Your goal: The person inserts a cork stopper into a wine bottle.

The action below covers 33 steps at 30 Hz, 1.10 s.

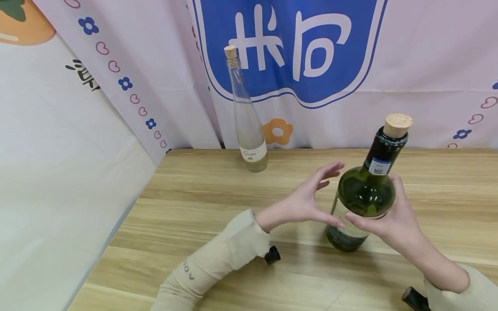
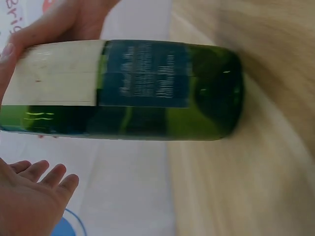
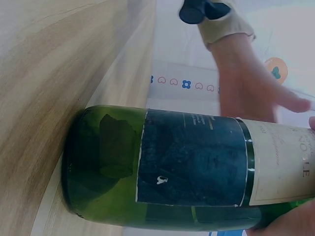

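A dark green wine bottle [image 1: 365, 192] with a cork [image 1: 397, 125] in its neck stands over the right part of the table, its neck leaning right in the head view. My right hand [image 1: 400, 224] grips it round the body, thumb across the front. On the other side is my left hand [image 1: 299, 205], fingers spread and thumb by the cream label [image 1: 342, 216], holding nothing. The left wrist view shows a gap between the left hand [image 2: 37, 196] and the glass. A dark blue label [image 3: 192, 157] lies below the cream one, and the bottle's base is close over the wood.
A tall clear bottle [image 1: 249, 125] with a cork and a white label stands at the back of the wooden table [image 1: 186, 207]. Behind it hangs a printed curtain [image 1: 167, 56] with a blue emblem. Black wrist devices [image 1: 272, 255] sit at both sleeves.
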Each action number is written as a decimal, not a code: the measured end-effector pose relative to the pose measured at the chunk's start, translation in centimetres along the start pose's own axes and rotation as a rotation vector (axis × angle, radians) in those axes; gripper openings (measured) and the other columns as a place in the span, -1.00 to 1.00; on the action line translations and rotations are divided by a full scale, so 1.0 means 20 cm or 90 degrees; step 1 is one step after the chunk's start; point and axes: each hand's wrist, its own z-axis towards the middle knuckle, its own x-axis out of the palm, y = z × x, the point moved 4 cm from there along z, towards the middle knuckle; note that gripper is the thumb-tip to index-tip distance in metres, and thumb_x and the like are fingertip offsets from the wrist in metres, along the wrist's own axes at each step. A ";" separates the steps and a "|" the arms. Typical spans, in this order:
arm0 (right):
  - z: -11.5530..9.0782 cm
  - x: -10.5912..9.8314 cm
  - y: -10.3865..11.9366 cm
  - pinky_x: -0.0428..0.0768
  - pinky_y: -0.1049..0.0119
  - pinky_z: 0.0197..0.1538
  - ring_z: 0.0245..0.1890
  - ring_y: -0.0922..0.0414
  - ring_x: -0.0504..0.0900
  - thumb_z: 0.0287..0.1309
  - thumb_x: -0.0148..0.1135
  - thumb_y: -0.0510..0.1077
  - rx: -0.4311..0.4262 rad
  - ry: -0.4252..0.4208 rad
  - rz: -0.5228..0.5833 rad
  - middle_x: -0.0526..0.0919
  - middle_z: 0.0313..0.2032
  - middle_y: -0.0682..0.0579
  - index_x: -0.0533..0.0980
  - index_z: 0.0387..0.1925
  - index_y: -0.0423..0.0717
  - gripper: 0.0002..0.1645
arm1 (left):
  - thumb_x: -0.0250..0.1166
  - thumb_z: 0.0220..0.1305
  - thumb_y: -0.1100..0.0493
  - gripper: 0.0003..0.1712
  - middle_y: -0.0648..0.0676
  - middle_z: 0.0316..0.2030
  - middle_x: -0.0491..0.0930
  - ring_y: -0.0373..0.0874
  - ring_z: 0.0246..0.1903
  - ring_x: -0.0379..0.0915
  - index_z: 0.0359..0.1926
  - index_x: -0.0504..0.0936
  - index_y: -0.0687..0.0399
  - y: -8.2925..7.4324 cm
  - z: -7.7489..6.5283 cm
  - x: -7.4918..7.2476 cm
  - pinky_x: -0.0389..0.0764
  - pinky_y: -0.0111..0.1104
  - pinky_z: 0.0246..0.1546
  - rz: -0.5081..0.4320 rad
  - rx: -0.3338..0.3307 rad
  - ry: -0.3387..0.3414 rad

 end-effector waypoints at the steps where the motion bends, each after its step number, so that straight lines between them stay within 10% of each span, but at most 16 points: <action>1: 0.00 0.00 0.00 0.37 0.70 -0.08 -0.07 0.45 0.41 -0.41 0.46 -0.48 0.001 0.000 -0.001 0.34 0.04 0.28 0.11 0.16 0.02 0.07 | 0.54 -0.31 0.33 0.29 0.09 0.37 -0.03 -0.17 0.31 -0.03 0.37 -0.13 0.15 0.02 -0.01 0.01 0.11 -0.39 0.28 0.001 -0.014 0.007; 15: 0.00 0.00 -0.01 0.36 0.68 -0.10 -0.07 0.44 0.41 -0.39 0.46 -0.46 0.008 0.003 -0.004 0.35 0.04 0.29 0.11 0.15 0.05 0.05 | 0.54 -0.25 0.22 0.18 0.00 0.26 0.16 -0.35 0.22 0.09 0.34 -0.03 0.05 0.18 -0.06 0.18 0.18 -0.46 0.22 0.018 -0.080 0.093; 33: 0.05 -0.11 0.01 0.36 0.64 -0.07 -0.03 0.34 0.41 -0.47 0.35 -0.64 -0.014 -0.052 0.032 0.34 0.10 0.21 0.15 0.20 0.00 0.11 | 0.51 -0.19 0.10 -0.06 -0.15 -0.03 0.40 -0.45 -0.11 0.36 0.19 0.16 0.00 0.12 0.08 0.27 0.38 -0.62 -0.06 0.001 -0.138 0.029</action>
